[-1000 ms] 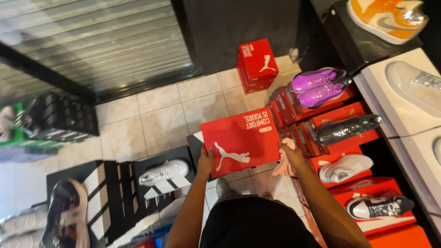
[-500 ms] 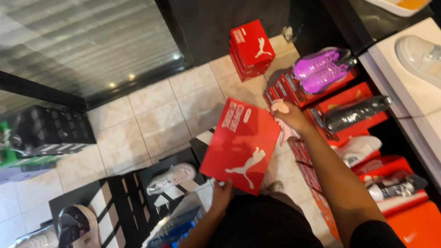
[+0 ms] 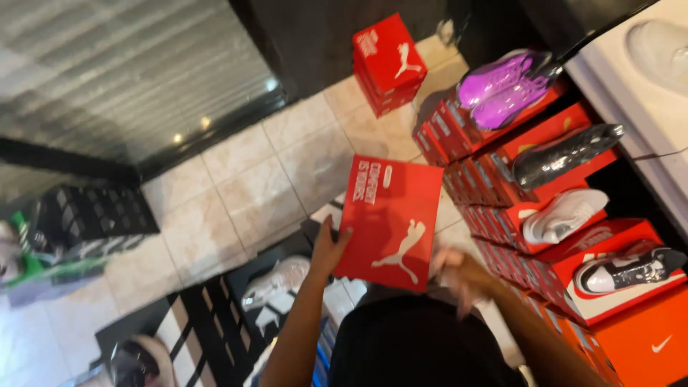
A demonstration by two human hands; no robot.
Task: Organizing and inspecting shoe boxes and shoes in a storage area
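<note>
- A red shoebox lid [image 3: 392, 218] is held tilted above the tiled floor [image 3: 258, 186].
- The left hand [image 3: 328, 251] grips its lower left edge.
- The right hand [image 3: 459, 271] is blurred beside its lower right corner; its grip cannot be told.
- Red shoeboxes [image 3: 502, 215] topped with shoes are stacked along the floor's right edge.

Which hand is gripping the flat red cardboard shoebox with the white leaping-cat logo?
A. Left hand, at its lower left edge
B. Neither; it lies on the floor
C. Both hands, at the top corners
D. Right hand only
A: the left hand clasps the lower left edge of the red cardboard shoebox, while the blurred right hand sits just off its lower right corner.
</note>
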